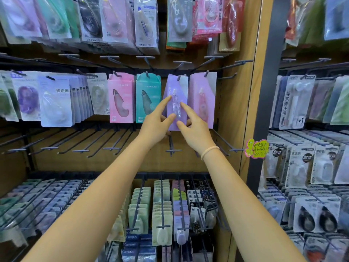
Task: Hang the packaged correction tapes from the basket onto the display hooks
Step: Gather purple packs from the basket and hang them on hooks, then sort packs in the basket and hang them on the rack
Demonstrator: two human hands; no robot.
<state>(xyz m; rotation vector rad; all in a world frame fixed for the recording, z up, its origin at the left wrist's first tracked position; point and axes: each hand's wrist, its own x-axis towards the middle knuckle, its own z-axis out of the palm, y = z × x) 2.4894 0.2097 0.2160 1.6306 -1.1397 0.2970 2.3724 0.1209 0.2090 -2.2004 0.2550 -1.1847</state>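
A purple packaged correction tape point(177, 86) hangs by its top hole on a dark display hook point(178, 77) in the middle row. My left hand point(154, 125) pinches its lower left part, thumb on the front and index finger straight up along the left edge. On the lower right part my right hand point(196, 131) pinches too, with the index finger laid on the clear blister and other fingers behind the card. The basket is not in view.
A teal pack point(148, 99) and a pink pack point(120, 99) hang to the left, a lilac-pink pack point(203, 99) to the right. Below runs a row of bare hooks point(113, 140), then full hooks point(162, 205). A wooden divider point(245, 110) stands at right.
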